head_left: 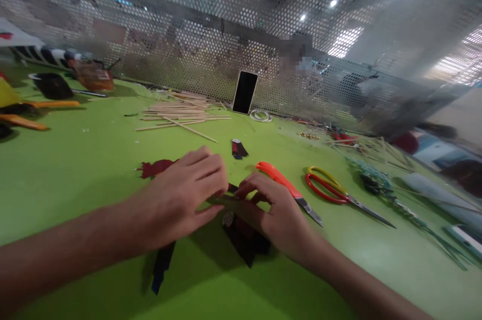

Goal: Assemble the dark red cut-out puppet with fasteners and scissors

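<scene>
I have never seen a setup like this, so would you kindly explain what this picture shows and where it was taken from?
There is no robot here: a person's bare left hand and right hand are seen by one head-worn camera, looking forward and down. The green table bears thin wooden sticks, a dark-screened device, scissors with red and yellow handles, and an orange-handled cutter. A mesh screen stands behind. Both hands' fingertips are at a small dark strip; blur hides how each holds it.
</scene>
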Motion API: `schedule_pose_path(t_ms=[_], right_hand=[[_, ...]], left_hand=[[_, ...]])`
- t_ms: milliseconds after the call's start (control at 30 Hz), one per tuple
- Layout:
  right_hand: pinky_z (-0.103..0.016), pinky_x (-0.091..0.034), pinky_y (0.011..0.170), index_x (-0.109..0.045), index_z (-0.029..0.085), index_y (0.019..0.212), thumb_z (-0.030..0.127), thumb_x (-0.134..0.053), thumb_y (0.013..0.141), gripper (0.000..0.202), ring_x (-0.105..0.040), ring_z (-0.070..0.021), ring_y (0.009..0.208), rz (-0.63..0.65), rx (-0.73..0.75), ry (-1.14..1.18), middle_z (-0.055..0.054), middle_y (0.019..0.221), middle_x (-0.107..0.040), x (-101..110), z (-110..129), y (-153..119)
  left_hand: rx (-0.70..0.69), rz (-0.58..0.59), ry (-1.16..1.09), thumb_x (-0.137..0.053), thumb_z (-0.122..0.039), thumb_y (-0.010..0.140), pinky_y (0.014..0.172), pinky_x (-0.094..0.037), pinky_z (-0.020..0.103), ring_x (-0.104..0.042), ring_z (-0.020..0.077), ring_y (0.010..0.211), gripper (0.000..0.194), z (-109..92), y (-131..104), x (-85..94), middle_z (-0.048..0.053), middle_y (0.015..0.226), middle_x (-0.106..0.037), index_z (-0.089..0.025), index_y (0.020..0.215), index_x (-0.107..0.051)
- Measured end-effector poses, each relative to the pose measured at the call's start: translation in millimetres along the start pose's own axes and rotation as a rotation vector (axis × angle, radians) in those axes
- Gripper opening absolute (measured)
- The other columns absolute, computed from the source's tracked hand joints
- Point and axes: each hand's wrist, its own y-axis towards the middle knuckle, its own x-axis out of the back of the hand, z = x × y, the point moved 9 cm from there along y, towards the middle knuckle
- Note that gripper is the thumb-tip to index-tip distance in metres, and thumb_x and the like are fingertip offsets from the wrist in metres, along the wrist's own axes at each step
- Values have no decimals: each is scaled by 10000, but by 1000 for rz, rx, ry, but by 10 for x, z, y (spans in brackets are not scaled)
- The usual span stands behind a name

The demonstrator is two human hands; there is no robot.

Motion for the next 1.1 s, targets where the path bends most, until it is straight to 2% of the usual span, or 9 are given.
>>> schedule_pose_path(t_ms=[133,267,400,667,767,833,900,1000,1100], right_hand=[[-307,-534,753,-675,195,951,68,-636,920,136,-634,-156,867,-8,10,7,-27,970,-677,15,27,4],[-302,-539,761,-650,188,908,9,-597,899,187,-646,-150,859,-36,-69,3,-20,940,-677,27,-5,-3],[-301,-534,737,-639,193,887,8,-589,886,192,-630,-159,851,-88,-79,-35,-16,919,-659,34,-10,-34],[-305,-524,709,-620,197,929,58,-560,918,152,-601,-182,869,-250,-22,-67,-38,950,-615,-22,-1,-161],[-319,-523,709,-610,191,945,41,-527,911,174,-593,-192,860,-242,2,-131,-52,960,-608,-61,35,-162],[-322,-525,704,-601,192,929,26,-521,902,186,-591,-191,840,-214,-33,-150,-53,959,-612,-76,17,-147],[-322,-528,705,-589,195,905,16,-528,889,190,-594,-190,832,-200,-75,-135,-48,944,-614,-72,-9,-134],[-321,-529,715,-574,197,881,7,-545,874,192,-599,-192,845,-205,-102,-87,-43,933,-612,-55,-24,-121],[-317,-524,718,-586,192,884,12,-572,877,181,-600,-190,851,-219,-112,-60,-43,940,-615,-43,-36,-115]], left_hand=[[-232,161,278,-532,-64,991,671,-402,352,-531,216,771,202,-425,12,33,40,858,-627,-185,852,-616],[-306,148,429,-515,-33,971,629,-385,373,-530,225,694,256,-579,-4,-64,48,770,-633,-168,804,-654],[-356,62,378,-498,-51,997,607,-353,379,-505,209,667,315,-567,-38,-187,37,752,-617,-163,734,-629],[-375,116,265,-527,-101,1006,556,-350,371,-517,207,676,249,-496,-137,-364,40,788,-612,-167,794,-641],[-250,199,167,-610,-102,944,623,-428,346,-576,214,771,100,-394,-146,-428,39,894,-654,-184,933,-667],[-133,230,73,-680,-144,887,717,-484,340,-619,228,891,177,-291,-152,-478,51,1042,-677,-197,1056,-674],[-97,182,48,-703,-156,862,761,-505,342,-632,234,925,204,-237,-151,-486,61,1095,-676,-191,1062,-682],[-173,128,129,-587,-57,915,687,-488,315,-620,209,833,148,-278,-149,-494,54,975,-670,-176,904,-674],[-240,195,200,-533,-26,952,650,-473,301,-603,202,785,190,-382,-143,-524,55,898,-650,-156,899,-661]])
